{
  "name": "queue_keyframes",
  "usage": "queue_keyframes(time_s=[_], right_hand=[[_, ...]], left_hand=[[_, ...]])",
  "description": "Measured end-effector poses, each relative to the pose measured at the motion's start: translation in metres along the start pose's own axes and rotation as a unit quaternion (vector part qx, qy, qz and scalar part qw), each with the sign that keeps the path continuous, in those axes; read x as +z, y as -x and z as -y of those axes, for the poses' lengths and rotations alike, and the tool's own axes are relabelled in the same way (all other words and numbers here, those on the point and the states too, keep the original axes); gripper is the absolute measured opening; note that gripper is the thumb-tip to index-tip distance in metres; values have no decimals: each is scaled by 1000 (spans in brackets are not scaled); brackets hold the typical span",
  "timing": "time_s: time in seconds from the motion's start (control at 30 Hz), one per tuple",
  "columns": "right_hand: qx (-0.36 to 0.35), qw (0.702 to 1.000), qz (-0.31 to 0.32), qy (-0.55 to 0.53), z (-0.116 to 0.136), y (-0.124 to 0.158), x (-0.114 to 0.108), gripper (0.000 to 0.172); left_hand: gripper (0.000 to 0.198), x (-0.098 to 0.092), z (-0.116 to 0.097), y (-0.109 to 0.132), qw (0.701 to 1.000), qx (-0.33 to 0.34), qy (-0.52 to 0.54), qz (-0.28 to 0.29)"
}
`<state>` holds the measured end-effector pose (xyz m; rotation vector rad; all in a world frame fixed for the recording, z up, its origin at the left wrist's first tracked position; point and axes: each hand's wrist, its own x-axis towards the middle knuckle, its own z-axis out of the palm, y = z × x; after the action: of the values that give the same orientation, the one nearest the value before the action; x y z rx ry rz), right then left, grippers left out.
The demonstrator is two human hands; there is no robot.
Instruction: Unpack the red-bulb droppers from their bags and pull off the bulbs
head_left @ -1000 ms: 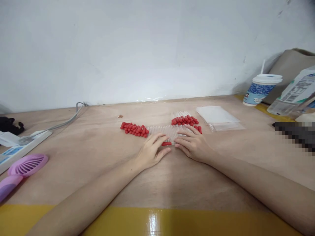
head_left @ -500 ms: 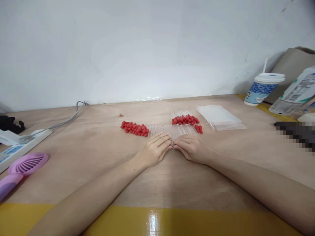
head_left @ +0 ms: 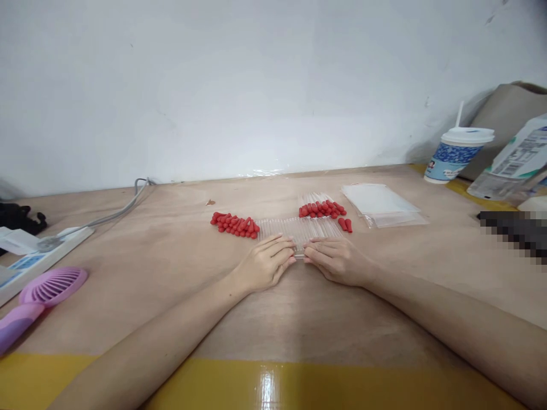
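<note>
Clear thin tubes (head_left: 299, 226) lie side by side in a row on the table. My left hand (head_left: 270, 263) is at their near left side, fingers pressed together on a clear tube (head_left: 299, 256) lying crosswise. My right hand (head_left: 335, 259) grips the same tube from the right, with a small gap between the hands. Red rubber bulbs (head_left: 235, 224) are piled left of the row. More red bulbs (head_left: 321, 209) sit behind it on clear tubes, and two loose red bulbs (head_left: 345, 225) lie at its right end.
Clear plastic bags (head_left: 380, 204) lie at the back right. Further right are a paper cup with a straw (head_left: 459, 156), a plastic package (head_left: 513, 162) and a dark object (head_left: 515, 233). A power strip (head_left: 38, 259) and a pink fan (head_left: 53, 286) are on the left.
Both hands have shifted slightly toward me and a little apart. More of the crosswise tube shows between them.
</note>
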<state>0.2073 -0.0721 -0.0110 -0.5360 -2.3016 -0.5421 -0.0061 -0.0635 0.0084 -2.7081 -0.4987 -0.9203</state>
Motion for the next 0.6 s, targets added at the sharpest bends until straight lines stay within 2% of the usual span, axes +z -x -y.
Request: queue_keyframes(time_s=[0.1, 0.27, 0.33, 0.4, 0.5, 0.6], right_hand=[[-11, 1000, -4, 11, 0, 0, -1, 8], [-35, 999, -11, 35, -1, 5, -7, 10], [-30, 999, -23, 39, -4, 10, -12, 12], [11, 998, -44, 44, -10, 15, -18, 13], [137, 984, -72, 90, -20, 20, -26, 15], [251, 954, -44, 155, -28, 22, -29, 21]], left_hand=[[16, 0, 0, 0, 1000, -1, 4, 4], [15, -1, 1, 3, 1000, 7, 11, 3], [13, -2, 6, 8, 1000, -10, 17, -7], [12, -4, 13, 15, 999, -40, 8, -28], [9, -7, 23, 24, 995, -79, -29, -60], [14, -7, 30, 28, 989, -111, -35, -92]])
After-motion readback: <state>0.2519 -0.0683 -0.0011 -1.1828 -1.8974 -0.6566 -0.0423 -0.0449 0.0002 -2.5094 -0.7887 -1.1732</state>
